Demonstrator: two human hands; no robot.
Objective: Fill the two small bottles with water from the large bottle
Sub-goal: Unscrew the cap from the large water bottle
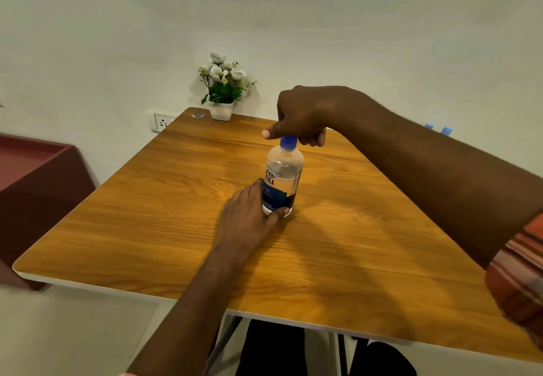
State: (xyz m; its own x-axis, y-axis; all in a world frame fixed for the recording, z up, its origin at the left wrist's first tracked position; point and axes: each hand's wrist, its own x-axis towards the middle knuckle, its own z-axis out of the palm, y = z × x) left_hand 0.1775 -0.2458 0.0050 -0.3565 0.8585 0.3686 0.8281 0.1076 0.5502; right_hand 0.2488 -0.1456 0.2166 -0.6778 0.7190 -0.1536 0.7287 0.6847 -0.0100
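Observation:
A clear plastic bottle [282, 174] with a blue label and blue cap [289, 142] stands upright near the middle of the wooden table [152, 228]. Water fills it to about mid-height. My left hand [249, 214] wraps around its lower body from the left, thumb across the base. My right hand [302, 117] comes from above with fingers and thumb closed on the cap. Two small blue caps [438, 129] peek out behind my right forearm at the table's far right; the bottles under them are hidden.
A white pot of artificial flowers [222, 93] stands at the table's far edge against the wall. A wall socket [161, 122] sits left of it. A dark red cabinet [32, 181] is to the left of the table.

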